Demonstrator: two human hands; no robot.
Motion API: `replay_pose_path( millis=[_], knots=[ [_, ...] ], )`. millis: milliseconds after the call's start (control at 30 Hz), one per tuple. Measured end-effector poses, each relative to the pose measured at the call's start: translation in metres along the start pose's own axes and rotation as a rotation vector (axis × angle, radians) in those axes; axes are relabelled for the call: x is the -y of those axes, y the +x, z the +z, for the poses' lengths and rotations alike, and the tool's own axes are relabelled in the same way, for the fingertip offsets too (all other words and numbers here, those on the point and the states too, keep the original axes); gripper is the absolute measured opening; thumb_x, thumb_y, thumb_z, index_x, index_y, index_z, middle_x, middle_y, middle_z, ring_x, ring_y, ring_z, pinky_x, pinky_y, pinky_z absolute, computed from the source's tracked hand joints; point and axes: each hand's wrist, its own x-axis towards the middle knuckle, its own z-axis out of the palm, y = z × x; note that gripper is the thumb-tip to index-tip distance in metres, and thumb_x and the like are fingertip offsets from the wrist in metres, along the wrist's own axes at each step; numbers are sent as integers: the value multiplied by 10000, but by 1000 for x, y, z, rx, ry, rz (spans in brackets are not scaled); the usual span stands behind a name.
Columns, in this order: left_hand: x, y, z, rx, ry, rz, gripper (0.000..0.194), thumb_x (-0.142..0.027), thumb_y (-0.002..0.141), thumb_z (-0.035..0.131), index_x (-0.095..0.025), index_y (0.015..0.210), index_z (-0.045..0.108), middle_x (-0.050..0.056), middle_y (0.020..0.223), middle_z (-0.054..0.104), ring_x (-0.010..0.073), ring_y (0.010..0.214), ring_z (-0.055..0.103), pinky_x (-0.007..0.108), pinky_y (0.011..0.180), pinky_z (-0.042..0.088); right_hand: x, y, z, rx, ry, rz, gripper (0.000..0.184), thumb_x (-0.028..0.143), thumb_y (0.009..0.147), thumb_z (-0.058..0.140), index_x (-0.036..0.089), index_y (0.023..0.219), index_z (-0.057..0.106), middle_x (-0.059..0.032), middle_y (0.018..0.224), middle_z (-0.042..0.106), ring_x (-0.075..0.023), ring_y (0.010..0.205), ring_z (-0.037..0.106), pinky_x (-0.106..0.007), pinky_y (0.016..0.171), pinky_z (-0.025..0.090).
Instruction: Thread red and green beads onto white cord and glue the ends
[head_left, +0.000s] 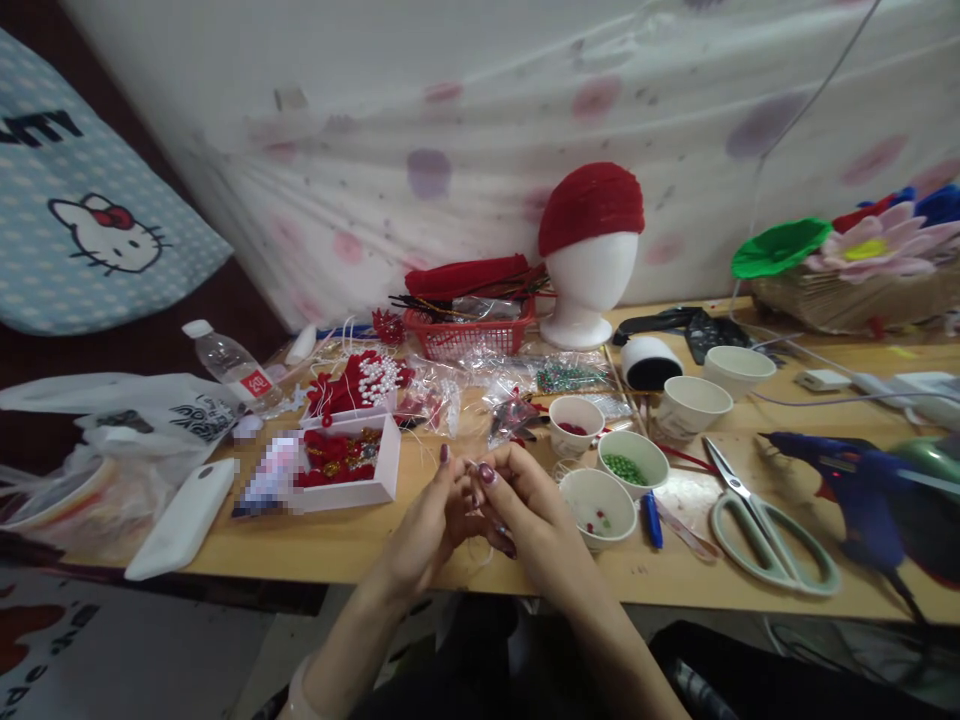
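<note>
My left hand [429, 522] and my right hand [534, 512] meet just above the front edge of the table, fingertips close together. Between them is a thin white thread [480, 552], part of which hangs in a loop below the fingers. Both hands are closed in a pinch; anything small at the fingertips is too blurred to make out. To the right of my right hand stand paper cups: one with a few red and green beads [598, 508], one with green beads [627, 468], and one with red beads [576, 427].
Scissors [772, 540], a blue glue gun [840, 480] and a blue pen cap [651, 520] lie at right. Left are a white box of red ornaments [386, 465], a white phone [182, 520] and a bottle [232, 365]. Behind stand a red basket [469, 335] and a foam head [589, 280].
</note>
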Motion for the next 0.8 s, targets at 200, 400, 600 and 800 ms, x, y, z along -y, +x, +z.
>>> replay_pose_path(
  millis=[200,400,600,800],
  knots=[
    [-7,-5,-2,-170,175,103,536,-706,787,613,-175,807,551,-80,557,380,37,417,213,159,382,109,3,3,0,-9,152,15,314,451,799,764,194,802,583,46,703,575,-33,422,384,-138,322,318],
    [-2,-11,-10,-185,267,254,471,-645,776,683,-195,805,546,-115,482,312,39,377,189,166,352,140,-2,4,6,-38,278,54,295,406,770,798,177,777,613,40,680,573,-14,400,342,-122,308,300],
    [-7,-14,-17,-222,483,368,349,-536,811,704,-191,788,663,-66,512,457,53,387,289,204,362,187,-4,5,11,-76,304,46,320,418,721,834,184,750,618,55,628,552,-20,399,321,-128,321,298],
    [-18,-19,-18,-259,592,394,310,-482,734,784,-179,763,725,-15,564,574,91,480,410,214,430,285,-3,4,13,-74,286,49,332,448,716,826,187,741,621,47,596,559,-38,411,329,-155,350,308]
  ],
)
